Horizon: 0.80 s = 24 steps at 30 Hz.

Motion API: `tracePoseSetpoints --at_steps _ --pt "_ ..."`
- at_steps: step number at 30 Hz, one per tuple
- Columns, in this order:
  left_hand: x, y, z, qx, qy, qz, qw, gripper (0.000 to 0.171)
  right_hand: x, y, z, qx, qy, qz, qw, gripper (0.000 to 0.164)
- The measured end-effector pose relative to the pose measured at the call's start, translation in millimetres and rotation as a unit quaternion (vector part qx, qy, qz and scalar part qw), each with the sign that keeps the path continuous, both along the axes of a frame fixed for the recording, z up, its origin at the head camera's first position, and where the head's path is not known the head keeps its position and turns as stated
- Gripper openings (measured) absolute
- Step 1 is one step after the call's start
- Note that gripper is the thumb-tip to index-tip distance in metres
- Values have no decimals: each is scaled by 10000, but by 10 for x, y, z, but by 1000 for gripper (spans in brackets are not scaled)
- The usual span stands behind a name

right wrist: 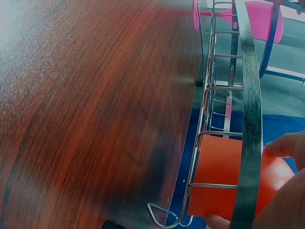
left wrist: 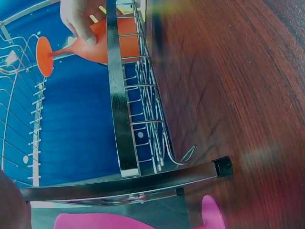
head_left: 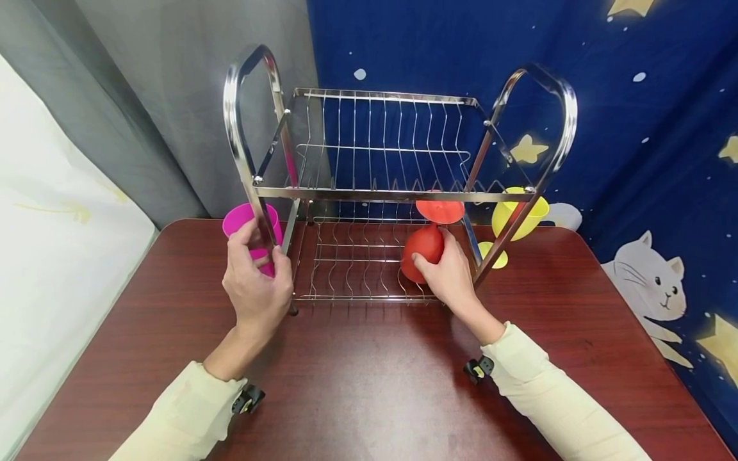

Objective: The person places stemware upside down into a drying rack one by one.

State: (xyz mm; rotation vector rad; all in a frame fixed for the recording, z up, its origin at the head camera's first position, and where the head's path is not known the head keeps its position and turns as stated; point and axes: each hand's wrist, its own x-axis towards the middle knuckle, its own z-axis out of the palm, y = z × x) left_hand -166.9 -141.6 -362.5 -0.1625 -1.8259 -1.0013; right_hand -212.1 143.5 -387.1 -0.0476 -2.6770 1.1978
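Observation:
An orange-red goblet (head_left: pixel 422 251) stands upside down on the lower tier of a two-tier metal dish rack (head_left: pixel 369 194), its bowl down among the wires and its round foot up. My right hand (head_left: pixel 455 269) holds the goblet's bowl, thumb in front and fingers round the far right side. The left wrist view shows the same goblet (left wrist: pixel 90 45) behind the tier's front bar. At the rack's left side, my left hand (head_left: pixel 257 282) grips the front upright post, thumb and fingers on either side of it. A pink goblet (head_left: pixel 236 219) stands just behind that hand, partly hidden.
Right of the rack, a yellow goblet (head_left: pixel 521 218) stands on the brown table (head_left: pixel 369 384). The rack's upper tier (head_left: pixel 383 149) spans above the right hand, with looped side handles at both ends. A grey and blue curtain (head_left: pixel 403 45) hangs close behind.

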Motion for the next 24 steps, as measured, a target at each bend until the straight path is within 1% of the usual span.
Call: tracePoseSetpoints --at_steps 6,13,20,24 --pt "18 5 -2 200 -11 -102 9997 42 -8 3 -8 -42 60 4 10000 72" --pt "24 10 -3 222 -71 -196 9995 44 26 14 -2 -251 213 -6 9995 76" --pt "35 13 -5 301 -48 -242 9992 43 54 30 2 -193 396 65 9990 75" --pt "38 9 -5 345 -5 -329 9989 44 83 29 12 -83 399 26 9992 76"
